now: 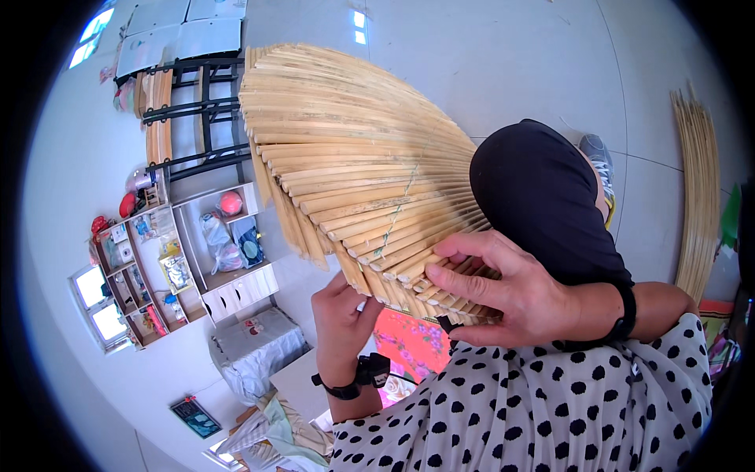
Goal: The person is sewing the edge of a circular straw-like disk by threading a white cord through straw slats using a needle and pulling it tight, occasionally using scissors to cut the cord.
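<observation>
Steadying a mat of pale reed-like stalks [354, 149], a seated person in a polka-dot top [582, 393] works at its near edge with two bare hands. The mat fans out over the lap and to the left of a dark-trousered knee [543, 204], its stalks narrowing toward the leg, which hides their far ends and probably serves as a brace against slipping. A thin green thread [397, 212] crosses the stalks near their blunt ends, apparently binding them side by side.

The right hand [503, 287] pinches an outer stalk near the edge between thumb and index finger, a hold that looks chosen to control single stalks. The left hand [342, 315], fingers curled, is at the blunt-ended edge, seemingly supporting it from below; its fingertips are partly hidden, so whether they pinch cannot be told. Beneath the edge shows red floral cloth [413, 338]. On the tiled floor at right, a bundle of slender stalks [696, 197] lies well apart from the mat, perhaps laid there to keep the lap uncluttered.
</observation>
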Available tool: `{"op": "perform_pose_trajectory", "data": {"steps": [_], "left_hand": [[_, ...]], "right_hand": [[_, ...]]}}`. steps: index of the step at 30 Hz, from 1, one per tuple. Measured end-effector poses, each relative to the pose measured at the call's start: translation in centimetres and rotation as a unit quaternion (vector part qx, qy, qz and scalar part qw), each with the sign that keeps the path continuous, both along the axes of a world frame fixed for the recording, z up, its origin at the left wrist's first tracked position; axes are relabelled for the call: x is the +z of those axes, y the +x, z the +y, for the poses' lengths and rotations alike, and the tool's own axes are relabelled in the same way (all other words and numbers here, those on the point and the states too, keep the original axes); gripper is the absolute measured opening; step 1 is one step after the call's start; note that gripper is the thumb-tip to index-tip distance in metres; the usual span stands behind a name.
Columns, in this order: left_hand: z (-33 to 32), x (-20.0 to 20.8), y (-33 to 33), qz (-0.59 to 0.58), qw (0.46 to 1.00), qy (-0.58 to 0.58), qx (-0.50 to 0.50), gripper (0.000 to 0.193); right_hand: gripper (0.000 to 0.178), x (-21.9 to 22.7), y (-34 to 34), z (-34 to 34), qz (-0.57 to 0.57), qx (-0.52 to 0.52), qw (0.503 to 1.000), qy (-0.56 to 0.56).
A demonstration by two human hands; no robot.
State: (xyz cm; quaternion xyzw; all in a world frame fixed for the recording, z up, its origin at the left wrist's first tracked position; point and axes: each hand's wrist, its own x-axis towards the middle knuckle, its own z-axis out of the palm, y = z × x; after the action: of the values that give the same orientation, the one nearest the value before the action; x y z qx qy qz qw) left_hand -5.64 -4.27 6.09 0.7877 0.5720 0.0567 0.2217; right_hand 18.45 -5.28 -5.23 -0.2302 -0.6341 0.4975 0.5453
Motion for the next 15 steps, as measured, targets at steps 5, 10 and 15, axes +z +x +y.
{"op": "perform_pose_trajectory", "data": {"steps": [5,10,15], "left_hand": [[-0.9,-0.7,-1.4,-0.39,0.913,-0.072,0.099,0.01],[-0.7,-2.8,-0.7,-0.724,0.652,-0.209,0.084,0.036],[-1.8,-3.4,0.9,-0.687,0.711,-0.026,0.15,0.037]], "right_hand": [[0.074,0.4,0.2,0.3,-0.031,-0.023,0.999,0.03],[0.073,0.2,-0.1,0.2,-0.034,-0.017,0.999,0.035],[0.073,0.4,-0.2,0.2,-0.033,-0.014,0.999,0.035]]}}
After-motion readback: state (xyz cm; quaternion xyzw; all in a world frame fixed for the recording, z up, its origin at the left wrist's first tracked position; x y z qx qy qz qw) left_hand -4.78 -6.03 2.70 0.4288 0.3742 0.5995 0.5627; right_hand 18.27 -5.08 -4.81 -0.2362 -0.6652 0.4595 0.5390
